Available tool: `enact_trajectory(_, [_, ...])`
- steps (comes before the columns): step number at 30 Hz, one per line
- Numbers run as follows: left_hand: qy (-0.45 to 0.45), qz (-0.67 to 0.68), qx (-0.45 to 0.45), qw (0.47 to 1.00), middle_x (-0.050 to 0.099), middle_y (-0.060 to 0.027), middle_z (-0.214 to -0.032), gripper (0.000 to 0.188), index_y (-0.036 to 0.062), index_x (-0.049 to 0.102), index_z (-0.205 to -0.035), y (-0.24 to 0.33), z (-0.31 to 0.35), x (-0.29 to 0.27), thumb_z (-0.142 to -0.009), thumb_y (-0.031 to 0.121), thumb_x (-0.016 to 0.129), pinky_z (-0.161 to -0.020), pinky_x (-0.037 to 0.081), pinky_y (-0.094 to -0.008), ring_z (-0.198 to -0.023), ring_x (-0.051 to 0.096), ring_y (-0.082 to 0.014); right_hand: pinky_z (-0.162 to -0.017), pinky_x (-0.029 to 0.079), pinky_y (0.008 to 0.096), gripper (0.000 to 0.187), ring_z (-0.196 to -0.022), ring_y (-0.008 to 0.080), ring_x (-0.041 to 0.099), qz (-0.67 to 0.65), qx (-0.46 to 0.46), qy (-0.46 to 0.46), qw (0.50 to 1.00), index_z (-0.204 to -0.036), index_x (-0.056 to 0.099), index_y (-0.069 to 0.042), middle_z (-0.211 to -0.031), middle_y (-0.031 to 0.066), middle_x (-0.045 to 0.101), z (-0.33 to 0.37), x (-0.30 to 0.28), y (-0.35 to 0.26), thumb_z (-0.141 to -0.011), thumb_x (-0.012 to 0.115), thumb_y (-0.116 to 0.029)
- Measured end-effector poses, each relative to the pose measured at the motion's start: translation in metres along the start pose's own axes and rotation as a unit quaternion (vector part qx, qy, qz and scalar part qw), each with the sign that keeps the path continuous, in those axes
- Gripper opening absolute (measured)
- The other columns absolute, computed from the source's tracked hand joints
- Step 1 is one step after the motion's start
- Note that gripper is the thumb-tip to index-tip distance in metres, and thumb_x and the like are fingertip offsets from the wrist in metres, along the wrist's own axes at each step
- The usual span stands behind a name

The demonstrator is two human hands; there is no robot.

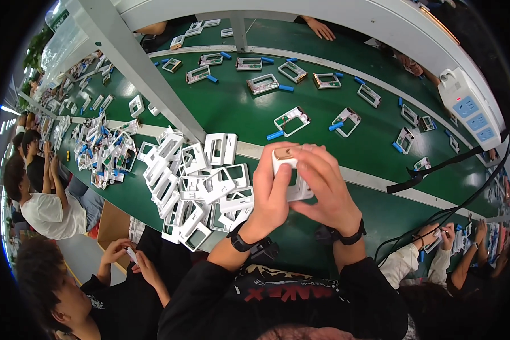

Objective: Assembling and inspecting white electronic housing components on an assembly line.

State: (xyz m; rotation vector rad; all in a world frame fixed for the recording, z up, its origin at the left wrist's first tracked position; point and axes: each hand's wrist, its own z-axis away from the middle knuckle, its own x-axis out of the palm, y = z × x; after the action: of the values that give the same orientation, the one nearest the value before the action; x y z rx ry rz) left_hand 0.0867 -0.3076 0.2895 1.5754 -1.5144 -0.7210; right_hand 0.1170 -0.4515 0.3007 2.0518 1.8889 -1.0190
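Observation:
A white plastic frame (300, 191) with a copper-coloured piece at its upper end is held up between my hands over the near edge of the green table. My left hand (271, 190) grips its left side, the thumb lying along the front. On the other side my right hand (327, 190) is closed round it, with fingertips near the copper-coloured end. The fingers cover much of the frame. Just left of my hands lies a heap of white plastic frames (218, 186), all jumbled on top of each other.
Frames with blue cylinders (292, 122) are spread over a green conveyor belt (226, 107). Further left is a pile of similar parts (105, 147). A metal post (147, 73) rises ahead on the left. A power strip (473, 110) and black cables hang right. Co-workers sit on both sides.

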Motion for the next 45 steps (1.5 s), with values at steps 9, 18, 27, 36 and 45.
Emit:
enact_trajectory(9, [-0.008,-0.024,0.013,1.000,0.057,-0.0106,-0.098,0.048,-0.0033,0.051,-0.106,0.004,0.009,0.009,-0.097,0.041,0.035,-0.078,0.041,-0.0273,-0.087,0.052,-0.0149,-0.103,0.041,0.0423,0.059,-0.128,0.0349,0.047,-0.389,0.152,0.319,0.851,-0.130,0.049,0.005,-0.130,0.0193,0.055,0.005,0.012,-0.017,-0.084,0.072,-0.025])
enact_trajectory(18, [-0.002,0.034,0.101,0.994,0.056,-0.0147,-0.098,0.049,-0.0060,0.047,-0.111,-0.021,0.016,0.018,-0.099,0.041,0.038,-0.079,0.043,-0.0296,-0.089,0.054,-0.0181,-0.084,0.053,0.0339,0.035,-0.098,0.0313,0.068,-0.168,0.183,0.187,0.950,-0.117,0.057,0.010,-0.114,0.0195,0.067,0.016,0.004,-0.022,-0.091,0.060,-0.013])
enact_trajectory(27, [-0.079,0.100,-0.072,0.989,0.060,-0.0143,-0.111,0.040,-0.0075,0.048,-0.124,-0.016,-0.002,0.023,-0.099,0.024,0.051,-0.087,0.049,-0.0305,-0.102,0.059,-0.0188,-0.073,0.053,0.0287,0.033,-0.086,0.0222,0.070,-0.116,0.282,0.209,0.929,-0.114,0.059,0.009,-0.103,0.0141,0.071,0.036,-0.010,0.006,-0.096,0.052,-0.017])
enact_trajectory(36, [-0.186,0.111,-0.240,0.946,0.064,-0.0165,-0.120,0.045,-0.0072,0.047,-0.134,-0.025,-0.011,0.025,-0.091,-0.003,0.059,-0.094,0.049,-0.0278,-0.109,0.063,-0.0190,-0.069,0.052,0.0280,0.037,-0.076,0.0133,0.063,-0.433,0.452,0.384,0.679,-0.111,0.060,0.006,-0.094,0.0078,0.067,0.026,-0.008,0.040,-0.104,0.043,-0.025])
enact_trajectory(45, [-0.054,-0.045,-0.111,0.991,0.067,-0.0170,-0.113,0.041,-0.0082,0.053,-0.127,-0.011,0.004,0.039,-0.087,-0.007,0.061,-0.091,0.051,-0.0282,-0.105,0.065,-0.0186,-0.093,0.051,0.0373,0.041,-0.108,0.0249,0.063,-0.482,0.289,0.355,0.747,-0.126,0.048,0.006,-0.121,0.0189,0.060,0.050,0.003,0.049,-0.105,0.036,-0.027])
